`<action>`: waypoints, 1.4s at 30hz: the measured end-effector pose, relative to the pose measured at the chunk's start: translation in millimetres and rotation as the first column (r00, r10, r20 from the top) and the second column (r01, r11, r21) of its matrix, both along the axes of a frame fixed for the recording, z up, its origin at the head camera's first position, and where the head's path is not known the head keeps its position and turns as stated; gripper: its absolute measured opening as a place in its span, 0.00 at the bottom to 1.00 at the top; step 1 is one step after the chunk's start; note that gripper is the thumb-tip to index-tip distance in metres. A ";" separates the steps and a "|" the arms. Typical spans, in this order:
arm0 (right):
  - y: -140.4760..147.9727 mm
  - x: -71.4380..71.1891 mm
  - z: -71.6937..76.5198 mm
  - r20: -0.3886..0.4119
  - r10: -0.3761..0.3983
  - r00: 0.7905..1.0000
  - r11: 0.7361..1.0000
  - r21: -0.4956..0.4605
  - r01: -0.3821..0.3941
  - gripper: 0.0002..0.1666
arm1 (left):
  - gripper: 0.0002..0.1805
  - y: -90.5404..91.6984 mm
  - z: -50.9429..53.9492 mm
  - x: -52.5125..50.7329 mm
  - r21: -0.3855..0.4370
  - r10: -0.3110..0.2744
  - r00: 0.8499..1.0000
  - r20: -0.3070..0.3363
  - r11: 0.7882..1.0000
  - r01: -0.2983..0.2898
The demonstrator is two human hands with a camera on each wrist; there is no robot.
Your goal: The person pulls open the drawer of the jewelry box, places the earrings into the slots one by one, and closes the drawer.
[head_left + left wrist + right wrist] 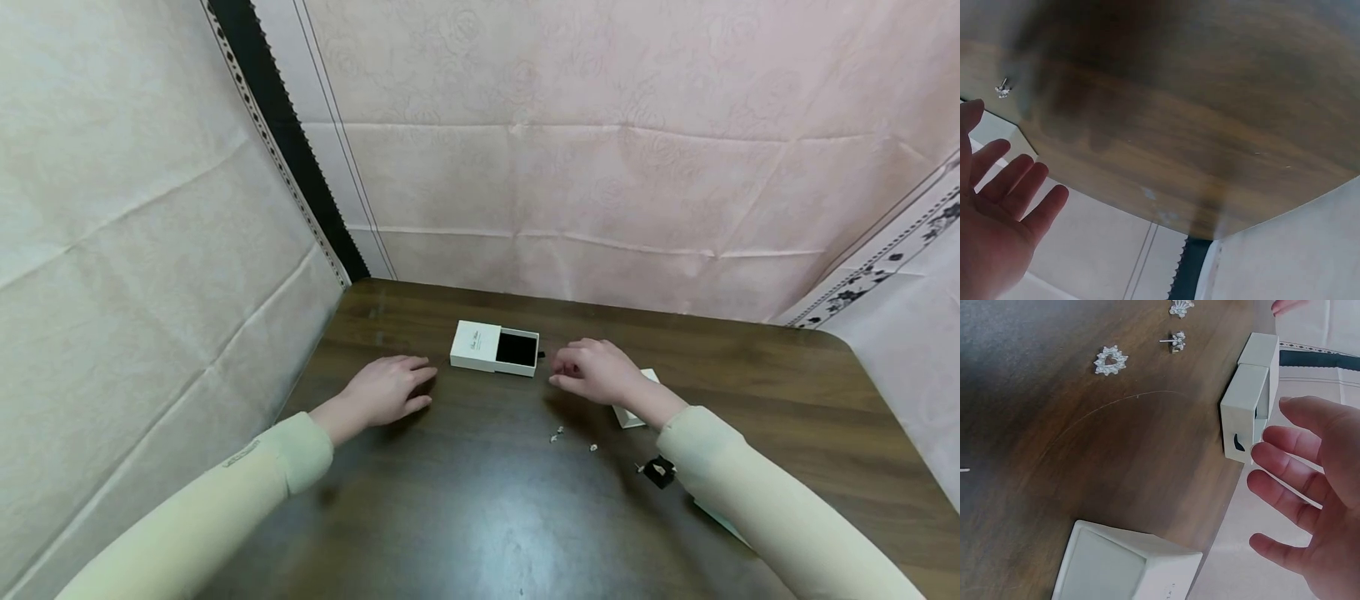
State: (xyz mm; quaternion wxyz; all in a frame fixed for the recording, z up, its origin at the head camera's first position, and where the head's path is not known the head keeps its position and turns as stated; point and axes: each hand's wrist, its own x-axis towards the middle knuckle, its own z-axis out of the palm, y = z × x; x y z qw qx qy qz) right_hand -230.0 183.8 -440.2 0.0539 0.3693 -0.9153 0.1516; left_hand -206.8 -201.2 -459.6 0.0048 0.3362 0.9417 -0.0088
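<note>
We have a slid-open white box [476,342] on the tabletop [450,492], between our hands.
Our left hand [382,389] is near its closed end, fingers [1025,187] spread and holding nothing; our right hand [596,371] is just beside the pulled-out drawer with its black lining [517,349], fingers [1282,497] loosely bent, apart and gripping nothing. Nearer us lie small sparkling jewellery pieces [1177,342], one ring-shaped. A second white box [1110,565] sits partly beneath our right wrist, and a black piece [658,472] lies beside our right sleeve [765,483].
</note>
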 end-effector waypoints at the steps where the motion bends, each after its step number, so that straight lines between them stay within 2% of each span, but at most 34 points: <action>1: 0.9 0.5 -0.4 -0.001 -0.001 1.000 1.000 0.002 0.001 0.06 | 0.27 -1.8 -0.5 0.9 0.006 -0.007 1.000 -0.002 1.000 0.007; 9: 7.8 4.7 -2.7 0.036 -0.015 0.999 1.000 0.013 0.015 0.05 | 0.14 -8.4 -2.8 3.8 0.052 -0.067 0.996 -0.051 0.996 0.070; 18: 13.6 5.9 -7.0 0.057 -0.025 0.998 1.000 0.015 0.024 0.04 | 0.07 -8.3 -10.9 4.3 0.046 -0.164 0.977 -0.135 0.984 0.171; 25: 14.2 8.7 -8.4 0.078 -0.031 0.996 0.999 0.020 0.030 0.04 | 0.04 -7.9 -19.0 6.0 0.024 -0.167 0.976 -0.136 0.985 0.172; 32: 15.5 9.8 -9.6 0.095 -0.039 0.995 0.999 0.016 0.038 0.04 | 0.04 -6.9 -27.0 4.5 0.032 -0.190 0.966 -0.173 0.980 0.198; 37: 16.3 10.8 -9.8 0.102 -0.042 0.994 0.999 0.012 0.041 0.04 | 0.04 -1.3 -27.8 5.2 0.042 -0.187 0.965 -0.185 0.979 0.198; 42: 17.7 12.4 -10.1 0.099 -0.039 0.994 0.999 0.006 0.038 0.04 | 0.03 15.6 -24.9 6.3 0.063 -0.203 0.960 -0.194 0.974 0.219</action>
